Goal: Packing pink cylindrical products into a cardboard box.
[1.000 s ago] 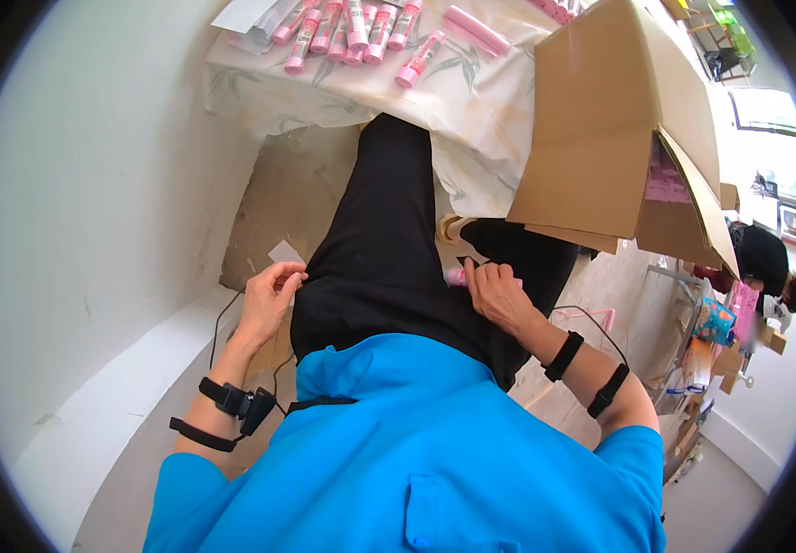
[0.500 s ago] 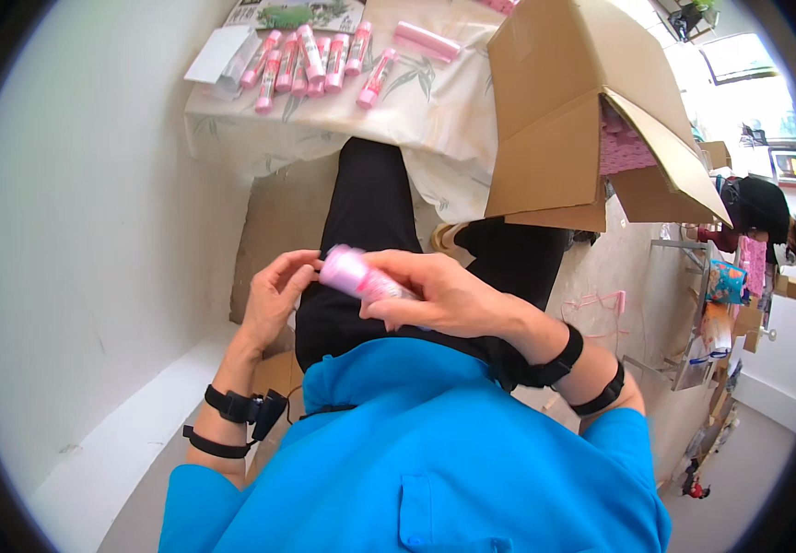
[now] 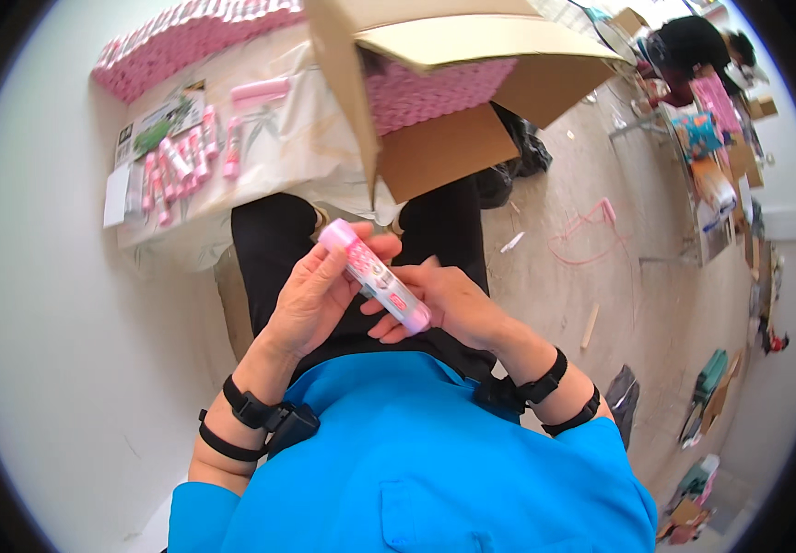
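Above my lap I have a pink-capped tube (image 3: 381, 281) with a printed, partly clear body, tilted with its upper end to the left. My left hand (image 3: 313, 293) grips it near that upper end, thumb laid along the side and fingers behind it. Below the tube's lower end is my right hand (image 3: 458, 304), fingers stretched out under it and thumb lifted and slightly blurred. Whether those fingers bear on the tube I cannot tell. Several similar tubes (image 3: 177, 164) lie in a cluster on the cloth-covered table (image 3: 274, 175) ahead to the left.
A large open cardboard box (image 3: 449, 152) holding rows of pink items stands at the table's right. Behind the tubes are a pink roll (image 3: 261, 89) and a long pink stack (image 3: 186, 51). Black plastic bags (image 3: 518, 152) sit beside the box; another person (image 3: 688, 51) is far right.
The tube has passed from my right hand to my left and now points its label up. My right hand has opened beneath it. The view has swung right.
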`<control>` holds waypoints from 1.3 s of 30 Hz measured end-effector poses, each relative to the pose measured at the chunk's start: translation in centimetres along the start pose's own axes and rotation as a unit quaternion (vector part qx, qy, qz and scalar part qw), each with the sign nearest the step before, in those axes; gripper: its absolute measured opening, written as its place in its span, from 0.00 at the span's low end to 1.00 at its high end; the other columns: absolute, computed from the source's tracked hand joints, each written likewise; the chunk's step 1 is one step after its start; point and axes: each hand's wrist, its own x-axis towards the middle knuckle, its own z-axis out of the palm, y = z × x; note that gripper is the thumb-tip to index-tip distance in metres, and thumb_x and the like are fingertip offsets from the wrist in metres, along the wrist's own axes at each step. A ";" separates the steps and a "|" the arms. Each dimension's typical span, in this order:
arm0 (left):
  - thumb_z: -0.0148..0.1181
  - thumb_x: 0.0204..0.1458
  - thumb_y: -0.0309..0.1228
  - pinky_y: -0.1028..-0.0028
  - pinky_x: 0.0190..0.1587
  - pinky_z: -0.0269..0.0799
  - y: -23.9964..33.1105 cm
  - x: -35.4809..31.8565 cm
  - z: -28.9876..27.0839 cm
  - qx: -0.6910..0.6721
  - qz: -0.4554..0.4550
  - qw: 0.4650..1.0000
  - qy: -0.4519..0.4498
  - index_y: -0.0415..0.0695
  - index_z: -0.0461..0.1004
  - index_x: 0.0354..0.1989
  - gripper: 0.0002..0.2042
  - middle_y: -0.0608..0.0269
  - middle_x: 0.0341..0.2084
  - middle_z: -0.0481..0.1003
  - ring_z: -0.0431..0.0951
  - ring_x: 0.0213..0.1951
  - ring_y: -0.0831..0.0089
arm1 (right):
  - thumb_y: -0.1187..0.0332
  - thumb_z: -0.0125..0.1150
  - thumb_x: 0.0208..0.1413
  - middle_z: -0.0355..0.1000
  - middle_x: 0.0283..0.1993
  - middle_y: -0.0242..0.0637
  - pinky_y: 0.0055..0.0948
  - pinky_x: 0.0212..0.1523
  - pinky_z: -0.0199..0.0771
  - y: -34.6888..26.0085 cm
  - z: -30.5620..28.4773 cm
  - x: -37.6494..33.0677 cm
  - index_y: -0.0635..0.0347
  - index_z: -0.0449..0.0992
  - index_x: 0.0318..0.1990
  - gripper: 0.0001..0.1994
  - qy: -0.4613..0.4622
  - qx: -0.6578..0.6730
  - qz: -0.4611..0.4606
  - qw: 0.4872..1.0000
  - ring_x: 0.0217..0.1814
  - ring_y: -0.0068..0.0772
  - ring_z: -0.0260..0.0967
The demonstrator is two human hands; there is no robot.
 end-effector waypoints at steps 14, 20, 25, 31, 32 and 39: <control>0.55 0.62 0.39 0.71 0.41 0.68 -7.0 14.9 6.2 -0.030 -0.016 0.979 0.203 0.49 0.63 0.32 0.11 0.72 0.21 0.62 0.63 0.25 0.79 | 0.54 0.61 0.57 0.73 0.26 0.52 0.41 0.28 0.75 4.0 -7.0 -2.2 0.65 0.67 0.38 0.20 0.393 -0.443 -0.093 0.800 0.30 0.54 0.75; 0.58 0.60 0.36 0.72 0.38 0.69 -7.6 18.4 6.6 -0.034 -0.039 0.977 0.209 0.50 0.64 0.33 0.09 0.73 0.21 0.62 0.63 0.24 0.81 | 0.59 0.51 0.65 0.75 0.38 0.46 0.30 0.32 0.80 2.9 -10.6 -3.7 0.65 0.60 0.64 0.25 0.341 0.064 -0.108 0.932 0.37 0.34 0.76; 0.61 0.58 0.37 0.74 0.36 0.71 -7.9 20.6 8.3 0.012 -0.089 0.963 0.252 0.49 0.66 0.37 0.09 0.73 0.22 0.62 0.63 0.23 0.81 | 0.62 0.58 0.62 0.74 0.33 0.39 0.22 0.27 0.74 1.5 -11.0 -1.2 0.66 0.63 0.63 0.25 0.324 0.014 -0.151 0.934 0.29 0.22 0.73; 0.53 0.63 0.37 0.74 0.42 0.73 -4.9 23.4 5.7 -0.072 -0.015 0.990 0.118 0.44 0.70 0.42 0.09 0.72 0.23 0.66 0.72 0.29 0.77 | 0.66 0.61 0.57 0.72 0.29 0.46 0.31 0.31 0.71 -1.2 -13.1 -1.7 0.67 0.70 0.46 0.15 0.359 -0.048 -0.190 0.912 0.29 0.35 0.74; 0.53 0.63 0.34 0.73 0.47 0.71 -4.1 23.8 7.2 0.039 0.051 0.980 0.187 0.42 0.71 0.44 0.09 0.68 0.29 0.70 0.73 0.35 0.75 | 0.66 0.61 0.57 0.72 0.29 0.46 0.31 0.31 0.71 -1.5 -14.0 -1.5 0.67 0.70 0.46 0.15 0.363 -0.036 -0.189 0.912 0.29 0.35 0.74; 0.50 0.62 0.24 0.74 0.57 0.64 -0.9 24.2 9.7 0.596 0.293 0.734 0.143 0.34 0.75 0.47 0.10 0.58 0.47 0.74 0.72 0.51 0.73 | 0.64 0.62 0.58 0.74 0.27 0.34 0.20 0.27 0.69 -9.0 -19.9 1.6 0.68 0.75 0.44 0.14 0.454 -0.093 -0.400 0.791 0.26 0.15 0.69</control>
